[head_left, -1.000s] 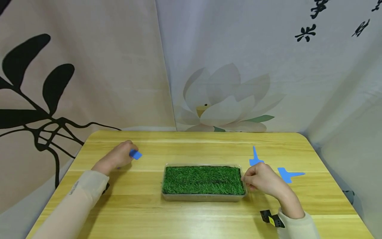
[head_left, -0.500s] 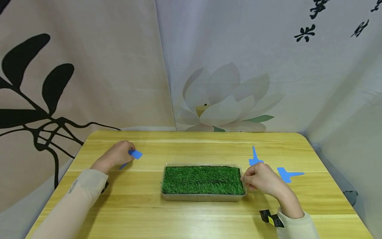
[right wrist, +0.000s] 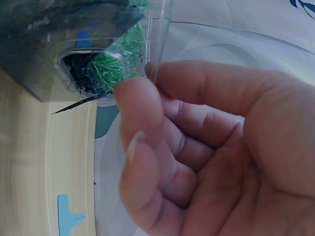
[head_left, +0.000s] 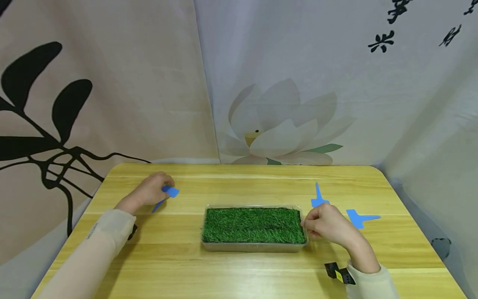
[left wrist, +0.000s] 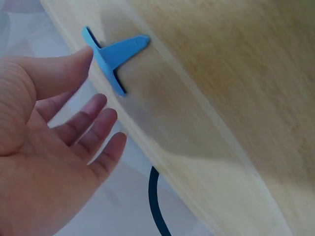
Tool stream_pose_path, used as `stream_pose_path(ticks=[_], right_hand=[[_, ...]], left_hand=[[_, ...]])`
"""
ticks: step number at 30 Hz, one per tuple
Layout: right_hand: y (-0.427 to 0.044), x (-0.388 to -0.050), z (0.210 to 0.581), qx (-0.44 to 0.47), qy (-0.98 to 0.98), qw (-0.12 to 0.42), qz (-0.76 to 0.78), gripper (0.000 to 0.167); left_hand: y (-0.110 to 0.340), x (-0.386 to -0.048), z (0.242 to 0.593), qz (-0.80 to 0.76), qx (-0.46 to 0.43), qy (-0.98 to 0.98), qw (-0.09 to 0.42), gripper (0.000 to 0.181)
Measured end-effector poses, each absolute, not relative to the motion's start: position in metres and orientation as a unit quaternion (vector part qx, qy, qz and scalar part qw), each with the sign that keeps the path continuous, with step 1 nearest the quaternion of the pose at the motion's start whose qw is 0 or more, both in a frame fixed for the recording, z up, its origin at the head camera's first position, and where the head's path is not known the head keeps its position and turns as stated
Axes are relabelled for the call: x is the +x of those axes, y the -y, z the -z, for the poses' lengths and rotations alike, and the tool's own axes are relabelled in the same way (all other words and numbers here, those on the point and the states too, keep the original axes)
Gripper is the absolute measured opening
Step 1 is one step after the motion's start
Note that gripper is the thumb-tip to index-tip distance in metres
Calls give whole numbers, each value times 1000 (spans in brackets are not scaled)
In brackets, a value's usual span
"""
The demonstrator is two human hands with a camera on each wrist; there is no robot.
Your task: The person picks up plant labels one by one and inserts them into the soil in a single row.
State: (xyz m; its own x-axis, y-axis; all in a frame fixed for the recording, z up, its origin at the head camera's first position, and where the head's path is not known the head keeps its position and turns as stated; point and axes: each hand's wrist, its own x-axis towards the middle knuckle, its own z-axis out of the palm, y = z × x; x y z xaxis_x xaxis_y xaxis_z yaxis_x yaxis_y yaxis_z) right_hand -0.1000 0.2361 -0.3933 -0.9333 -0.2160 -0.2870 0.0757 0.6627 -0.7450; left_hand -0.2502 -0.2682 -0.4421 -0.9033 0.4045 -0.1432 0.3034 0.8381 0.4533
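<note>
The left hand [head_left: 151, 190] pinches a blue T-shaped piece [head_left: 171, 191] above the left part of the table; in the left wrist view the thumb lies on the blue piece [left wrist: 120, 51], the other fingers loosely bent. With thumb and forefinger the right hand [head_left: 332, 224] pinches the right rim of a clear box holding green artificial grass [head_left: 255, 226]. In the right wrist view the right hand [right wrist: 197, 147] has its fingertips at the wall of the clear box [right wrist: 160, 34], its other fingers curled.
Two more blue T-shaped pieces lie to the right: one [head_left: 319, 201] behind the right hand, another [head_left: 361, 218] further right. The wooden table [head_left: 239, 274] reaches a printed curtain [head_left: 168, 83] at the back.
The left hand has shifted and turned slightly, and the blue piece's pointed stem shows more below its fingers. The right hand and the box have stayed where they were.
</note>
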Motion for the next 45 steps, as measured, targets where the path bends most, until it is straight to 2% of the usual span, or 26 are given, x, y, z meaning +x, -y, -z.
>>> stream_pose_path(ticks=[7,16,26,41,45], right_hand=[[-236,-100,394,-41,-891,182,415,27],[-236,-100,395,-40,-892,180,412,27],[-236,-100,394,-42,-892,182,411,30],[-236,-101,393,-43,-891,179,414,30],[-236,-101,394,-44,-891,179,414,29]], left_hand=[[270,-254,445,-234,199,-938,158,44],[280,-252,447,-258,168,-936,173,24],[289,-252,446,-267,146,-932,196,23],[289,-252,443,-347,121,-910,191,14],[290,-249,438,-355,128,-907,186,17]])
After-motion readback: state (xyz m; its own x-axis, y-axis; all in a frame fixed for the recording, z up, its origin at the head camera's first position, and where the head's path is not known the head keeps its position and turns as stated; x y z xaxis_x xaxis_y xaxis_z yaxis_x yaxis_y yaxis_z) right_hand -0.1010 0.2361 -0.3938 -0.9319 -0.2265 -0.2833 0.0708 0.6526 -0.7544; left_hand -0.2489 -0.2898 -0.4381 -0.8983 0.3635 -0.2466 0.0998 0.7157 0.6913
